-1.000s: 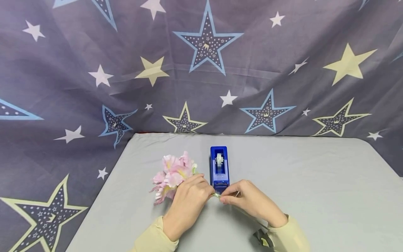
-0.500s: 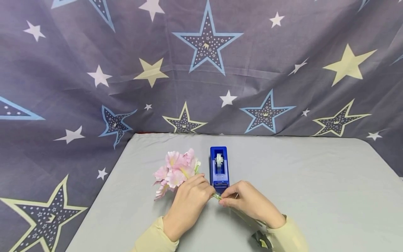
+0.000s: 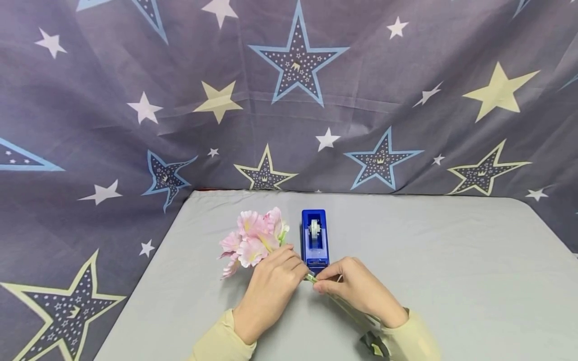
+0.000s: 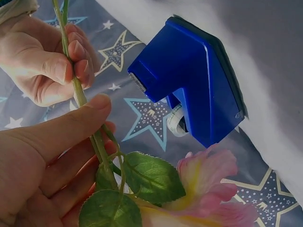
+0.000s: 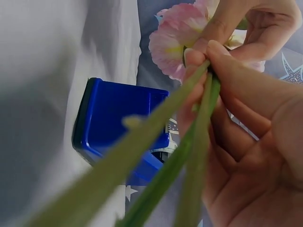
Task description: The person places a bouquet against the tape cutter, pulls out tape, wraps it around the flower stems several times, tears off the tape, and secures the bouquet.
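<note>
A bunch of pink flowers (image 3: 253, 238) with green stems (image 5: 201, 106) and leaves (image 4: 154, 177) is held between both hands over the table. My left hand (image 3: 275, 286) grips the stems just below the blooms, its thumb lying across them in the left wrist view. Farther down, my right hand (image 3: 352, 286) pinches the same stems between thumb and fingers. A shiny clear strip, like tape (image 3: 310, 276), shows on the stems between the hands. Right behind the fingers stands a blue tape dispenser (image 3: 314, 253) holding a tape roll (image 4: 177, 121).
The grey-covered table (image 3: 451, 260) stretches to both sides and behind the dispenser. A star-patterned curtain (image 3: 361, 100) hangs along its far and left sides. By the right sleeve is a dark piece (image 3: 374, 344) with a yellow-green patch.
The flower heads have swung upward and slightly right, and the stems now slope more steeply. My right hand has shifted slightly left. The tape dispenser has stayed in place.
</note>
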`<state>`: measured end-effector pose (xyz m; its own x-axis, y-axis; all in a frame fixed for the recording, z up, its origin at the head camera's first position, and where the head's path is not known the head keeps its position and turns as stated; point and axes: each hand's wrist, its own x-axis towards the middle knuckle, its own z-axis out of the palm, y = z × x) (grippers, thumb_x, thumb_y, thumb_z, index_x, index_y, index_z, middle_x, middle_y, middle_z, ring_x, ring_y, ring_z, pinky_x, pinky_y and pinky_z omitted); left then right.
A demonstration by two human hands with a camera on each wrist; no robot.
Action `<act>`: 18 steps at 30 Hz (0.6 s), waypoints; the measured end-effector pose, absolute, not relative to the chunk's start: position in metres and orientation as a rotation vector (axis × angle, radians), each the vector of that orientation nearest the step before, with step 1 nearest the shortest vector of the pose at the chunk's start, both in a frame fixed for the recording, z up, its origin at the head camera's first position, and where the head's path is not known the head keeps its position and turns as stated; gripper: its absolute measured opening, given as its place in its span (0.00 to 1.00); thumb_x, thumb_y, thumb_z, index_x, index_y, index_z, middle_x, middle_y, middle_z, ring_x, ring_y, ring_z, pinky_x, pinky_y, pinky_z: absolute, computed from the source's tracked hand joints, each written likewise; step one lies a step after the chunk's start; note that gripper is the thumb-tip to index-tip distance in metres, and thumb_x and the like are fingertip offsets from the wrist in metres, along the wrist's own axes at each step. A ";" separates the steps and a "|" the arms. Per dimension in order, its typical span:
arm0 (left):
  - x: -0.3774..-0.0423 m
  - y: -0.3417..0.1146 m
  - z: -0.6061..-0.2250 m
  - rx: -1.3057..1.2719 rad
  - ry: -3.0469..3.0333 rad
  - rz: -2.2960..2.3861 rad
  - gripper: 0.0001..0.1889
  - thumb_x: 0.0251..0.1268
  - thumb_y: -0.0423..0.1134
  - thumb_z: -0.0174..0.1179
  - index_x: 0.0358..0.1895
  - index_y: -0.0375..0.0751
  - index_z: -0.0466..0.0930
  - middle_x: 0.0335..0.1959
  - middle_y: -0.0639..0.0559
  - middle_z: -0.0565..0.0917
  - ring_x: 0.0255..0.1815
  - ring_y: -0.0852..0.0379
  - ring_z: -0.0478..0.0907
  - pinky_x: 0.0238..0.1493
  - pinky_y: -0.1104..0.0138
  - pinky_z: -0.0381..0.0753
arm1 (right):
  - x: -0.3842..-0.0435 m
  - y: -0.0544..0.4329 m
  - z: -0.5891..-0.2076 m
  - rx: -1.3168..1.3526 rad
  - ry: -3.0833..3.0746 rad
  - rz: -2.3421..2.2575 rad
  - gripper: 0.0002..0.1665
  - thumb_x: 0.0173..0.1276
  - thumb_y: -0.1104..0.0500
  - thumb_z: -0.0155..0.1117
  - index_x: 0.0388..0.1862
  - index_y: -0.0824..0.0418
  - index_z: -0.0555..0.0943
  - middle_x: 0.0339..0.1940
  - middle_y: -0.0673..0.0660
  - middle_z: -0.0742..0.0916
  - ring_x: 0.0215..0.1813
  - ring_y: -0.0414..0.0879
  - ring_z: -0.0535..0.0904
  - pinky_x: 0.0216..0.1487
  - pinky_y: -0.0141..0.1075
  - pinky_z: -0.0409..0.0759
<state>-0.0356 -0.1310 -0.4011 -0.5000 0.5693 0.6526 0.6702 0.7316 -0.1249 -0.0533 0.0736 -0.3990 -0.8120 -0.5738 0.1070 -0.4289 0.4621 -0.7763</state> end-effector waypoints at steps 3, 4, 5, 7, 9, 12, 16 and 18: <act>-0.036 -0.131 -0.401 -0.928 -2.226 -0.187 0.12 0.60 0.27 0.53 0.28 0.47 0.82 0.28 0.58 0.84 0.37 0.60 0.79 0.65 0.65 0.73 | -0.053 0.073 -0.400 -0.877 2.544 -1.297 0.07 0.63 0.56 0.71 0.33 0.58 0.90 0.27 0.45 0.89 0.28 0.31 0.79 0.33 0.29 0.81; -0.036 -0.131 -0.401 -0.926 -2.225 -0.189 0.12 0.61 0.28 0.52 0.29 0.47 0.82 0.28 0.58 0.84 0.37 0.60 0.80 0.65 0.65 0.73 | -0.052 0.073 -0.400 -0.869 2.543 -1.305 0.07 0.63 0.56 0.71 0.33 0.58 0.90 0.28 0.45 0.89 0.28 0.31 0.80 0.33 0.29 0.81; -0.036 -0.130 -0.400 -0.927 -2.221 -0.193 0.11 0.62 0.28 0.52 0.31 0.47 0.83 0.29 0.58 0.84 0.38 0.60 0.80 0.65 0.65 0.74 | -0.052 0.073 -0.400 -0.868 2.542 -1.316 0.08 0.63 0.55 0.71 0.34 0.59 0.90 0.28 0.46 0.89 0.28 0.32 0.81 0.33 0.29 0.81; -0.036 -0.130 -0.400 -0.931 -2.213 -0.199 0.11 0.63 0.29 0.52 0.34 0.46 0.84 0.32 0.58 0.85 0.39 0.59 0.80 0.64 0.64 0.74 | -0.053 0.073 -0.400 -0.860 2.542 -1.331 0.09 0.63 0.55 0.71 0.35 0.60 0.90 0.28 0.48 0.90 0.28 0.34 0.82 0.33 0.29 0.82; -0.035 -0.130 -0.399 -0.945 -2.205 -0.211 0.11 0.63 0.30 0.53 0.38 0.45 0.84 0.34 0.57 0.86 0.41 0.59 0.81 0.66 0.63 0.73 | -0.053 0.073 -0.400 -0.853 2.542 -1.344 0.10 0.63 0.55 0.71 0.36 0.60 0.90 0.29 0.49 0.90 0.27 0.35 0.83 0.33 0.29 0.82; -0.034 -0.130 -0.397 -0.980 -2.201 -0.230 0.11 0.64 0.31 0.53 0.41 0.45 0.85 0.38 0.56 0.86 0.45 0.59 0.81 0.68 0.63 0.71 | -0.054 0.073 -0.400 -0.845 2.545 -1.358 0.09 0.63 0.55 0.70 0.36 0.60 0.90 0.29 0.50 0.90 0.27 0.36 0.83 0.32 0.29 0.82; -0.032 -0.128 -0.393 -1.036 -2.180 -0.245 0.11 0.66 0.33 0.53 0.44 0.43 0.85 0.43 0.55 0.86 0.51 0.57 0.81 0.71 0.63 0.68 | -0.054 0.074 -0.399 -0.823 2.556 -1.387 0.08 0.65 0.55 0.69 0.35 0.58 0.90 0.28 0.50 0.90 0.26 0.35 0.82 0.31 0.30 0.82; -0.031 -0.127 -0.391 -1.060 -2.156 -0.246 0.11 0.67 0.33 0.53 0.46 0.42 0.85 0.44 0.54 0.86 0.54 0.56 0.81 0.72 0.62 0.67 | -0.054 0.075 -0.399 -0.818 2.568 -1.411 0.08 0.65 0.55 0.69 0.36 0.58 0.90 0.29 0.49 0.90 0.27 0.34 0.82 0.32 0.30 0.82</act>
